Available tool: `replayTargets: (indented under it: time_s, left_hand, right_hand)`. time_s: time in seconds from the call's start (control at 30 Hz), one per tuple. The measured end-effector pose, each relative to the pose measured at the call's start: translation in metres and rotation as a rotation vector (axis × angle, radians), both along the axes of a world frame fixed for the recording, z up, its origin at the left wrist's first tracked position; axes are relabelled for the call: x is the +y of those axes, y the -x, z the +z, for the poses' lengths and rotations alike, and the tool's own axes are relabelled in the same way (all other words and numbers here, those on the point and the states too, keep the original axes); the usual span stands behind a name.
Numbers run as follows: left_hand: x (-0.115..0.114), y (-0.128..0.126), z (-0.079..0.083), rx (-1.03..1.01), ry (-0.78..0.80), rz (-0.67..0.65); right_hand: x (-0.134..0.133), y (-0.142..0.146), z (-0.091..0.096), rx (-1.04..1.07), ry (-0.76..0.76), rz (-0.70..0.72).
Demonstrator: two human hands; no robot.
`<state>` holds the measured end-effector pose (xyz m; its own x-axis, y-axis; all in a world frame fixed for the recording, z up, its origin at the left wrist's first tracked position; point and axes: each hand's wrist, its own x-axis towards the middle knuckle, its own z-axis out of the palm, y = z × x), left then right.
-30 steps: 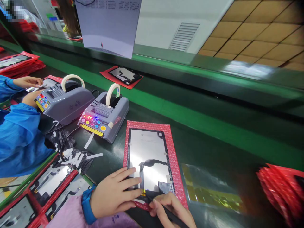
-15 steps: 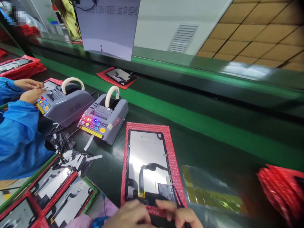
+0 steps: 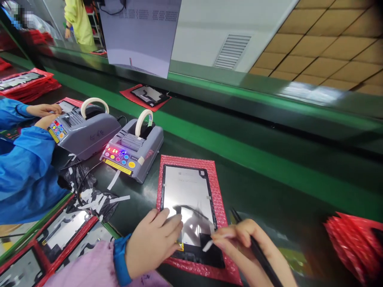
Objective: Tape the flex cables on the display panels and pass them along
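Observation:
A flat display panel [image 3: 187, 187] with a silvery back and black border lies on a red bubble-wrap bag [image 3: 218, 191] in front of me. My left hand [image 3: 154, 241] rests on the panel's lower left, fingers stretched out over a dark flex cable [image 3: 191, 211], hiding part of it. My right hand [image 3: 248, 247] is above the lower right corner. Between its thumb and fingertips is a small strip of white tape [image 3: 207, 245]. A slim black tool [image 3: 260, 255], perhaps tweezers, also lies in that hand.
Two grey tape dispensers [image 3: 131, 147] stand left, with tape scraps [image 3: 95, 201] before them. A co-worker's blue sleeve [image 3: 26, 167] is further left. Panels in a green-edged tray [image 3: 112, 231] sit lower left. Red bags [image 3: 356, 243] lie right, beside a clear sheet [image 3: 291, 261] with yellow pieces.
My left hand has moved up from the panel's lower edge onto its surface. My right hand has moved right and up, with the white strip now visible in its fingers.

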<state>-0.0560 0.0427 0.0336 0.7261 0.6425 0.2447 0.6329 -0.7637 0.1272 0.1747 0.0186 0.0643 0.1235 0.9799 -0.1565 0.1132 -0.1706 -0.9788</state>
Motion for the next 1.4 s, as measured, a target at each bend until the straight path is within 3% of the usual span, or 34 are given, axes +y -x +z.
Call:
replayTargets:
  time_s: [0.13, 0.23, 0.43, 0.57, 0.7, 0.9, 1.17, 1.4]
  left_hand:
    - [0.007, 0.007, -0.008, 0.037, 0.006, 0.026]
    - [0.007, 0.009, -0.012, 0.033, 0.047, 0.088]
    - [0.025, 0.018, -0.013, -0.012, 0.152, 0.139]
    - [0.037, 0.022, -0.011, -0.096, 0.260, 0.166]
    - [0.041, 0.024, -0.012, -0.134, 0.305, 0.159]
    - [0.045, 0.030, -0.014, -0.065, 0.293, 0.100]
    - [0.048, 0.033, -0.015, 0.055, 0.131, 0.007]
    - [0.046, 0.038, -0.018, 0.043, 0.096, 0.026]
  right_hand:
    - [0.036, 0.015, -0.017, -0.104, -0.013, 0.165]
    - [0.055, 0.027, -0.025, -0.075, -0.005, 0.202]
    - [0.071, 0.034, -0.022, -0.039, 0.064, 0.286]
    - [0.077, 0.038, -0.034, -0.128, 0.035, 0.333]
    - [0.081, 0.042, -0.047, -0.188, 0.013, 0.333]
    - [0.085, 0.043, -0.050, -0.309, -0.009, 0.334]
    - [0.085, 0.042, -0.056, -0.368, 0.003, 0.345]
    - [0.108, 0.052, -0.050, -0.454, -0.022, 0.063]
